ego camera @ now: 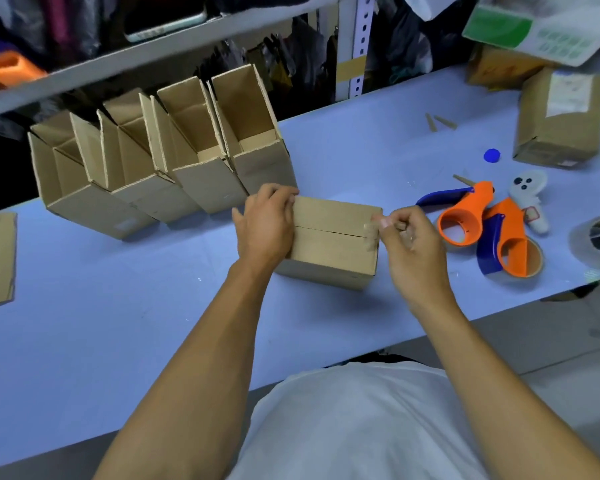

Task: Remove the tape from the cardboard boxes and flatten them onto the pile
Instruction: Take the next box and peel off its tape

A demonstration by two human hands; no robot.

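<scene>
Mid tape removal: closed box (333,240) near the table's (118,323) front edge, steadied by left hand (265,225) gripping its end; tape end (371,228) pinched in right hand (409,244). Next: probably a steady peel along the seam.

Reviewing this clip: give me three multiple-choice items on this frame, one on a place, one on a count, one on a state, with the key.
1. Where are the tape dispensers?
A. right of the closed box
B. on the shelf
C. inside a box

2. How many open boxes stand in the row?
A. two
B. four
C. seven

3. What is the right hand doing?
A. resting flat
B. holding a dispenser
C. pinching tape at the box's edge

Key: 1 A, they lie on the table right of the closed box; 2 B, four openings show; 3 C, its grip pinches clear tape while the left hand steadies the box.
</scene>
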